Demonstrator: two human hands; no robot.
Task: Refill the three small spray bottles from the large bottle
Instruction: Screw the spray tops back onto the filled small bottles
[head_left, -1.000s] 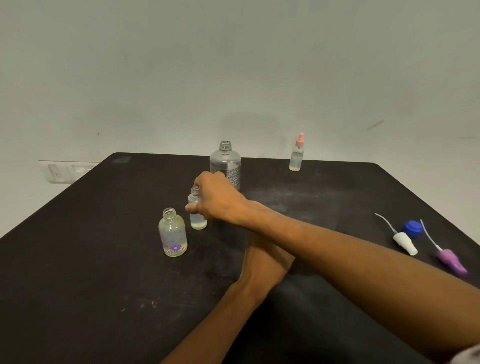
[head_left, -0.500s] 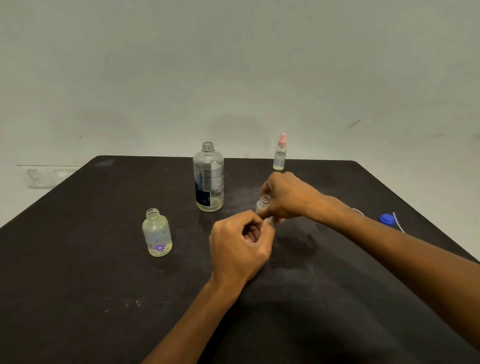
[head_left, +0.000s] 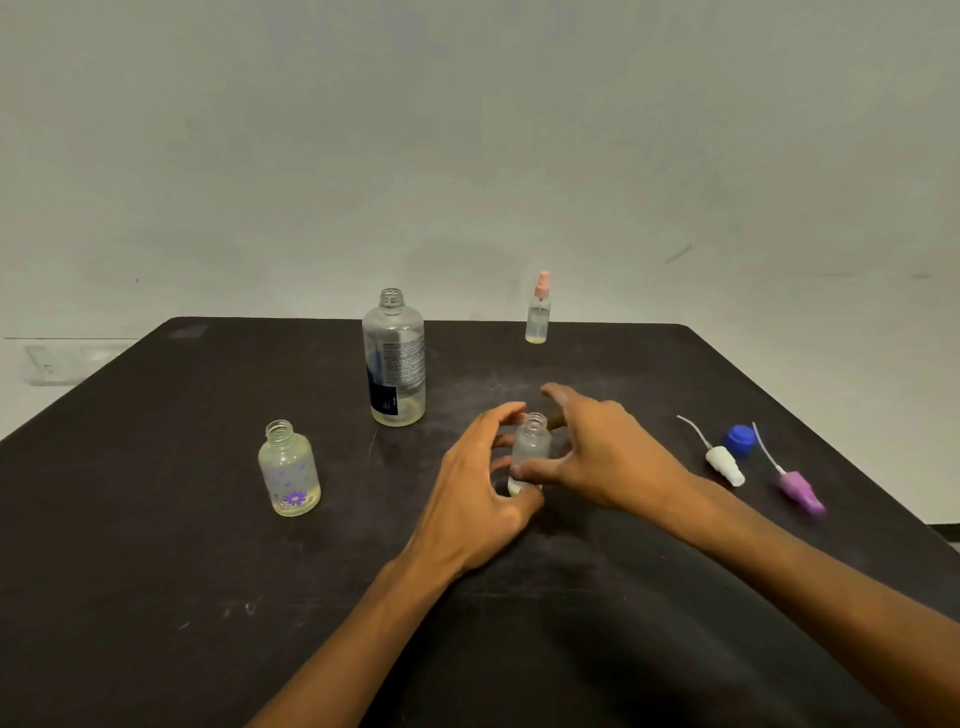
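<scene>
Standing upright near the middle of a black table (head_left: 156, 571), a small frosted bottle (head_left: 531, 447) is seen between two bare hands. Its neck is uncapped and threaded, its body is cloudy and nearly colourless, and a little pale liquid can be made out at its base. The left hand (head_left: 478, 499) is curled around the bottle's left side, with the thumb low by the base and the fingers partly bent; whether the bottle is actually gripped cannot be told. The right hand (head_left: 608, 452) is spread wide, its fingers fanned apart just beside the bottle's right side, the thumb near the lower body.

Behind and to the left, the large bottle (head_left: 395, 364) is stood upright with its cap off; it is clear plastic with a dark blue label, and only a shallow layer of liquid is left at the bottom. Further left, a squat flowered bottle (head_left: 289, 470) is placed open-necked, printed with purple blossoms, a thin yellowish layer inside. At the far edge, a slim pink-topped spray bottle (head_left: 538, 312) is stood, closed. Well to the right, a white spray head (head_left: 723, 462), a blue cap (head_left: 740, 439) and a purple spray head (head_left: 800, 491) are laid on the table, each spray head with its thin dip tube attached.
</scene>
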